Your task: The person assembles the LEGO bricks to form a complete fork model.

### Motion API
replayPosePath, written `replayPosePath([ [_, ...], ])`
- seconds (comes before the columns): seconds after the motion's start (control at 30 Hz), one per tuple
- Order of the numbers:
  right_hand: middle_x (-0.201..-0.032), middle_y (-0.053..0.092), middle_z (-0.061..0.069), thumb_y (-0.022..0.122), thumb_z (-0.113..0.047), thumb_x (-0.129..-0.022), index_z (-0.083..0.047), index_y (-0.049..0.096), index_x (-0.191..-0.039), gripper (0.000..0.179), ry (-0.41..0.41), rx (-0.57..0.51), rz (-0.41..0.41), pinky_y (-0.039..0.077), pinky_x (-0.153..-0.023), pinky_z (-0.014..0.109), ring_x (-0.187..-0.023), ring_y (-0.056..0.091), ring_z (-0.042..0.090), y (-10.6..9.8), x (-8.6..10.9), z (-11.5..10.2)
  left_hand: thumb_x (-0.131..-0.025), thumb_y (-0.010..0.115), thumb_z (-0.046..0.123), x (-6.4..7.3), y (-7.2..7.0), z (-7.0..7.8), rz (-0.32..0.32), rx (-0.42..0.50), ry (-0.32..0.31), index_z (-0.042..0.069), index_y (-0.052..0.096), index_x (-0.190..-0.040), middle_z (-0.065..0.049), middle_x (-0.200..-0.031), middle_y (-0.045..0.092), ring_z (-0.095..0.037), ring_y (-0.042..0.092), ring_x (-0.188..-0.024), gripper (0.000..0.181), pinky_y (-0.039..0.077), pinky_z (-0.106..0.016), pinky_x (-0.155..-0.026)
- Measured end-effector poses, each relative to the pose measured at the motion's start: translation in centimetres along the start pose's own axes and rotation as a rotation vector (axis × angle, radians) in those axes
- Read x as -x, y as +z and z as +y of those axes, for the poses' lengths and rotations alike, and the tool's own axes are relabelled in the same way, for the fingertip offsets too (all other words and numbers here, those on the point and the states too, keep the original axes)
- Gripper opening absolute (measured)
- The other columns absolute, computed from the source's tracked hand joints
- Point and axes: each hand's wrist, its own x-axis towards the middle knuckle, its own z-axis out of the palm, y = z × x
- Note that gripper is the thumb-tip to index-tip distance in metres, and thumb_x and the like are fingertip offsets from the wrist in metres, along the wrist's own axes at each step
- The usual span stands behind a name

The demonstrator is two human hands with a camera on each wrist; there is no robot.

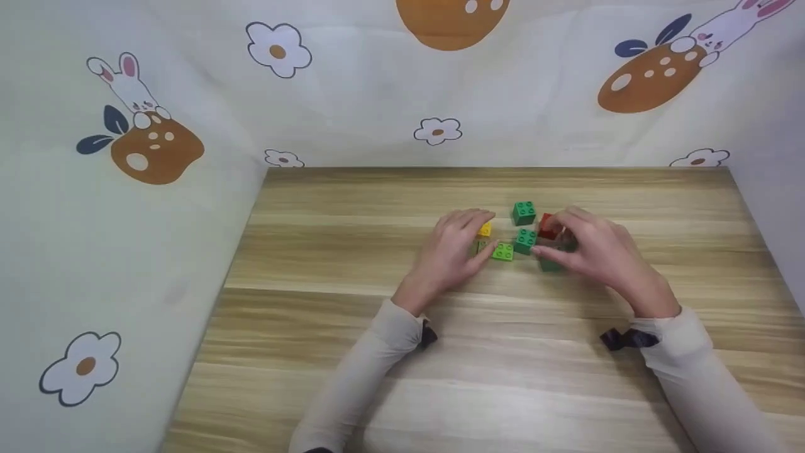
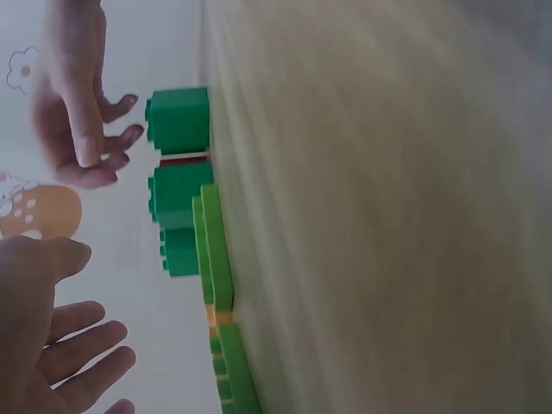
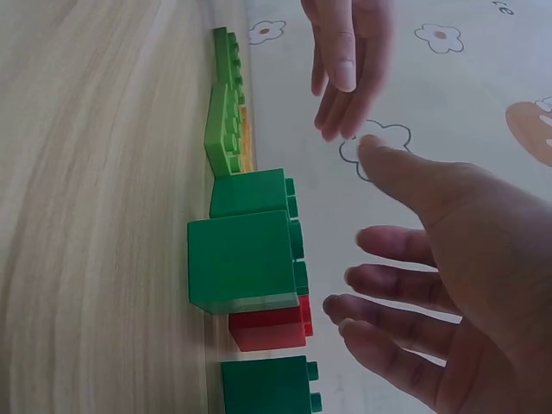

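Observation:
My left hand (image 1: pixel 448 245) hovers with loosely spread fingers over the left end of a group of toy building bricks. By it are a yellow brick (image 1: pixel 485 229) and two flat light-green bricks, one (image 1: pixel 503 251) in plain sight and one (image 1: pixel 482 246) partly covered. Fingers apart, my right hand (image 1: pixel 594 245) is held over a red brick (image 1: pixel 547 221) and a dark-green brick (image 1: pixel 550 263), both partly hidden under it. In the right wrist view that hand (image 3: pixel 431 285) holds nothing. Two more dark-green bricks, a rear one (image 1: pixel 524 213) and a nearer one (image 1: pixel 526 241), stand between the hands.
The bricks stand on a wood-grain table (image 1: pixel 302 327). A pale cloth (image 1: pixel 358 82) printed with flowers and rabbits walls off the back and sides. Dark straps circle both wrists over light sleeves (image 1: pixel 358 365).

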Motion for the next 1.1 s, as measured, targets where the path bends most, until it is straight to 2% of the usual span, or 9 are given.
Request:
replayPosePath([
  [0.1,-0.094,0.076,0.004,0.094,-0.045,-0.084,-0.015,0.076,-0.105,0.041,0.007,0.004,-0.032,0.056,-0.063,0.038,-0.08,0.074,0.021,0.0,0.1,0.2,-0.108,0.066,0.04,-0.2,0.6,0.6,-0.027,0.016,0.034,0.015,0.061,-0.15,-0.003,-0.151,0.067,-0.021,0.061,-0.143,0.049,0.042,-0.041,-0.129],
  [0.27,-0.101,0.076,0.004,0.093,-0.047,-0.084,-0.016,0.076,-0.111,0.045,0.035,0.012,-0.122,0.056,-0.065,0.039,-0.082,0.07,0.021,-0.1,0.1,0.3,-0.108,0.065,0.036,-0.6,1.4,1.5,-0.047,0.054,0.058,0.014,0.062,-0.149,-0.002,-0.149,0.068,-0.019,0.062,-0.142,0.047,0.044,-0.038,-0.127],
  [0.43,-0.112,0.076,0.003,0.094,-0.048,-0.084,-0.019,0.077,-0.116,0.046,0.047,0.01,-0.213,0.059,-0.072,0.047,-0.089,0.07,0.022,-0.1,0.1,0.3,-0.109,0.065,0.035,-1.0,1.9,2.0,-0.082,0.11,0.057,0.012,0.062,-0.15,-0.003,-0.151,0.066,-0.02,0.061,-0.143,0.047,0.044,-0.037,-0.127],
  [0.63,-0.115,0.078,0.002,0.094,-0.041,-0.085,-0.019,0.078,-0.117,0.042,0.05,-0.022,-0.283,0.061,-0.078,0.048,-0.092,0.07,0.02,0.0,-0.1,0.4,-0.108,0.067,0.033,-1.5,2.3,2.1,-0.125,0.153,0.032,0.012,0.062,-0.151,-0.003,-0.153,0.065,-0.02,0.06,-0.144,0.048,0.046,-0.035,-0.125],
  [0.8,-0.115,0.079,0.001,0.095,-0.033,-0.086,-0.016,0.078,-0.118,0.04,0.052,-0.051,-0.314,0.061,-0.083,0.046,-0.094,0.07,0.02,0.1,-0.3,0.6,-0.107,0.069,0.034,-2.3,2.6,2.2,-0.162,0.166,0.009,0.015,0.06,-0.154,-0.002,-0.153,0.064,-0.02,0.058,-0.145,0.051,0.047,-0.034,-0.125],
  [1.1,-0.114,0.08,0.005,0.095,-0.023,-0.085,-0.009,0.077,-0.119,0.041,0.023,-0.096,-0.32,0.062,-0.094,0.052,-0.104,0.074,0.025,0.4,-0.2,0.9,-0.105,0.073,0.026,-3.0,3.5,2.5,-0.237,0.183,-0.004,0.018,0.055,-0.159,-0.003,-0.157,0.061,-0.022,0.058,-0.146,0.057,0.048,-0.035,-0.124],
])
